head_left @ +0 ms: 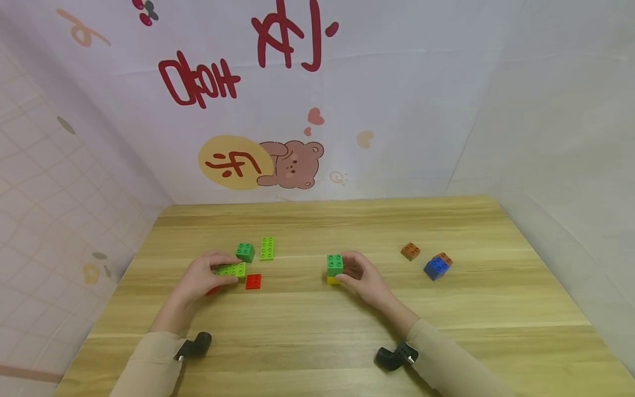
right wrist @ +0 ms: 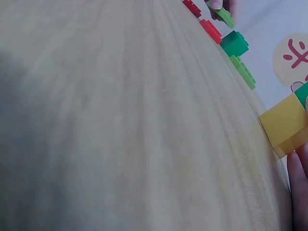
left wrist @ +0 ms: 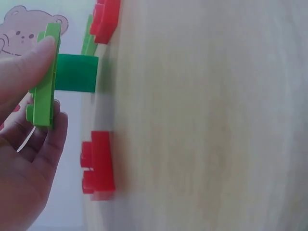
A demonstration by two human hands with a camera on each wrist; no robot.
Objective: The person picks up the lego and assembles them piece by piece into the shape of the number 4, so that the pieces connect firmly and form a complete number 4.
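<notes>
My left hand (head_left: 200, 277) pinches a long, thin lime-green toy brick (head_left: 230, 269) between thumb and fingers. In the left wrist view that lime brick (left wrist: 44, 82) is held above the table. A red brick (head_left: 213, 290) shows partly under this hand, and another red brick (head_left: 253, 282) lies to its right. Just beyond the fingers are a dark green brick (head_left: 245, 252) and a second lime brick (head_left: 267, 248). Near the table's middle, my right hand (head_left: 366, 282) grips a green brick (head_left: 334, 264) stacked on a yellow brick (head_left: 333, 280). The yellow brick's side (right wrist: 284, 125) faces the right wrist camera.
Off to the right lies a small brown brick (head_left: 410, 251). Beside it a blue brick (head_left: 436, 268) partly covers another brown brick (head_left: 446, 258). A printed cloth (head_left: 407, 99) hangs behind the wooden table (head_left: 297, 342) and along its sides.
</notes>
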